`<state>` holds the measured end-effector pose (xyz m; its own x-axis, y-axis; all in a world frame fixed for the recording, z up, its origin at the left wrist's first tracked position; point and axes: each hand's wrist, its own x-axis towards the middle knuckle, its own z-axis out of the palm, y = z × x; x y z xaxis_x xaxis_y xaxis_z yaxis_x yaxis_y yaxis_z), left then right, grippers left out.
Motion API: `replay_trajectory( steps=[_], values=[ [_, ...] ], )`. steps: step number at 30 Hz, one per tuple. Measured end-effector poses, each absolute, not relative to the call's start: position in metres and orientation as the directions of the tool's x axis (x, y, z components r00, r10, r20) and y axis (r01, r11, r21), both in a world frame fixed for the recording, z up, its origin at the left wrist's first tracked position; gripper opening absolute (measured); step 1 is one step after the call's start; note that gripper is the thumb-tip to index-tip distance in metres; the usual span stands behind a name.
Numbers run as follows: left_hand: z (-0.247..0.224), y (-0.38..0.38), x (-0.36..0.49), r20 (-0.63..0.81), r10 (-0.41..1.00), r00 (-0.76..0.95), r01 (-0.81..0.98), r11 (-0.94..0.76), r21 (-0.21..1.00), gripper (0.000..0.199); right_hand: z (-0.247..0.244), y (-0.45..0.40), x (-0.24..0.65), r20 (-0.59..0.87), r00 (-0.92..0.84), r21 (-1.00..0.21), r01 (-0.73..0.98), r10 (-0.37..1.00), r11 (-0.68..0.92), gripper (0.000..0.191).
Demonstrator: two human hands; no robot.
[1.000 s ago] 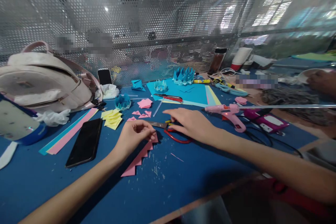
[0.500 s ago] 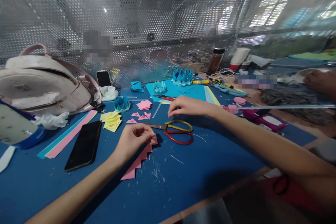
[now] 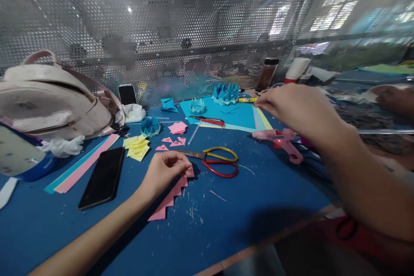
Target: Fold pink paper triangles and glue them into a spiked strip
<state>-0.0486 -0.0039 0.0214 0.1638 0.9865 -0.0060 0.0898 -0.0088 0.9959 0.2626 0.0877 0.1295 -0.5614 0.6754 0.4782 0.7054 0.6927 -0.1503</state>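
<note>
My left hand (image 3: 170, 170) pinches the upper end of a pink folded paper strip (image 3: 171, 197) with a stepped, zigzag edge. Just beyond those fingers lie scissors (image 3: 205, 155) with one yellow and one red handle, blades toward the hand. My right hand (image 3: 284, 101) is raised over the right side of the table, its loosely stretched fingers pointing left and holding nothing visible. Below it rests a pink glue gun (image 3: 280, 136) with a small red light. Small pink folded pieces (image 3: 177, 141) and a pink stack (image 3: 177, 127) lie behind the scissors.
Blue paper crowns (image 3: 225, 93) and a red-handled cutter (image 3: 208, 120) are on blue sheets (image 3: 246, 116). Yellow folded papers (image 3: 136, 147), a black phone (image 3: 102, 177), paper strips (image 3: 87, 164) and a pale backpack (image 3: 54, 99) occupy the left. Another person's hand (image 3: 394, 100) is far right.
My right hand has moved from above the scissors to the right, uncovering the red-handled cutter. The pink glue gun is now in plain view. My left hand stays on the pink strip.
</note>
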Motion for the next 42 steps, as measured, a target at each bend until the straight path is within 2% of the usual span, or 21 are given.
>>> replay_trajectory(
  steps=[2, 3, 7, 10, 14, 19, 22, 24, 31, 36, 42],
  values=[
    [0.02, -0.004, -0.049, -0.006, 0.986, 0.166, 0.088, -0.009, 0.996, 0.011, 0.137, 0.077, 0.253, 0.66, -0.359, -0.038, 0.862, 0.661, 0.506, 0.035],
    [0.02, -0.004, -0.049, -0.005, 0.986, 0.167, 0.087, -0.01, 0.996, 0.012, 0.141, 0.071, 0.246, 0.698, -0.331, -0.047, 0.864, 0.635, 0.502, 0.033],
    [0.016, -0.002, -0.051, 0.003, 0.985, 0.173, 0.101, -0.021, 0.995, 0.012, 0.147, 0.051, 0.215, 0.676, -0.422, -0.249, 0.641, 0.604, 0.726, 0.021],
    [0.015, 0.0, -0.053, 0.02, 0.984, 0.177, 0.136, -0.044, 0.99, 0.012, 0.135, 0.046, 0.193, 0.53, -0.569, -0.382, 0.501, 0.628, 0.776, 0.021],
    [0.016, 0.003, -0.06, 0.075, 0.981, 0.177, 0.202, -0.111, 0.973, 0.01, 0.1, 0.053, 0.165, 0.227, -0.766, -0.548, 0.41, 0.601, 0.729, 0.023],
    [0.021, 0.002, -0.064, 0.173, 0.97, 0.171, 0.31, -0.22, 0.925, 0.007, 0.06, 0.069, 0.137, -0.063, -0.839, -0.824, 0.349, 0.541, 0.445, 0.034],
    [0.024, 0.001, -0.063, 0.235, 0.953, 0.191, 0.347, -0.29, 0.892, 0.009, 0.046, 0.076, 0.127, -0.111, -0.877, -0.917, 0.272, 0.468, 0.291, 0.022],
    [0.026, 0.001, -0.063, 0.272, 0.941, 0.199, 0.362, -0.329, 0.872, 0.009, 0.039, 0.079, 0.122, -0.107, -0.885, -0.937, 0.243, 0.454, 0.253, 0.016],
    [0.022, 0.006, -0.073, 0.364, 0.918, 0.156, 0.375, -0.396, 0.838, 0.011, 0.03, 0.079, 0.121, -0.052, -0.842, -0.967, 0.177, 0.537, 0.184, 0.017],
    [0.012, 0.013, -0.083, 0.271, 0.955, 0.119, 0.372, -0.296, 0.88, 0.016, 0.034, 0.083, 0.124, 0.038, -0.812, -0.95, 0.15, 0.582, 0.272, 0.014],
    [0.014, 0.012, -0.081, 0.165, 0.963, 0.211, 0.422, -0.242, 0.874, 0.015, 0.033, 0.082, 0.126, 0.088, -0.795, -0.935, 0.141, 0.601, 0.325, 0.011]
  ],
)
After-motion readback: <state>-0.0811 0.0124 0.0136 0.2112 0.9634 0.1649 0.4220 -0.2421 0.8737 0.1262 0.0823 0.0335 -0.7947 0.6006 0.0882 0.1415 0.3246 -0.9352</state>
